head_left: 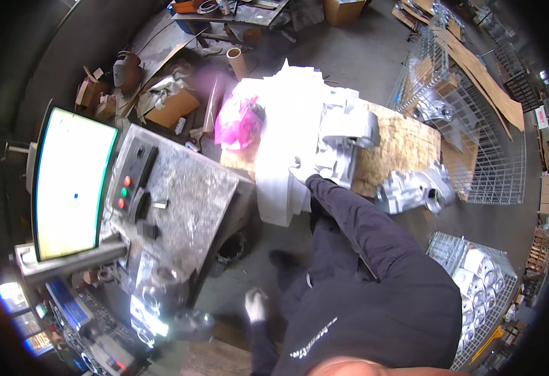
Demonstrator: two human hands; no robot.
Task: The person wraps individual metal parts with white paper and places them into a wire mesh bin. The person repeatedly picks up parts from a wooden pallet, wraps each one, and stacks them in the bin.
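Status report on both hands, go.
Right hand gloved, on the silver cast-metal housing atop the board pallet. Left hand gloved, hanging free. Pink plastic bag alongside.

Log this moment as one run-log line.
right hand: gloved, on silver metal casting | left hand: gloved, hanging free, holds nothing | casting: on chipboard pallet | second casting: at pallet edge

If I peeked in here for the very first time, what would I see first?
Probably the stack of bright white sheets glaring in the middle, with a shiny silver metal casting on it that the right hand in a white glove touches. A bright pink bag sits just left of the stack. At the far left a big glowing screen stands beside a grey panel with red and green buttons.
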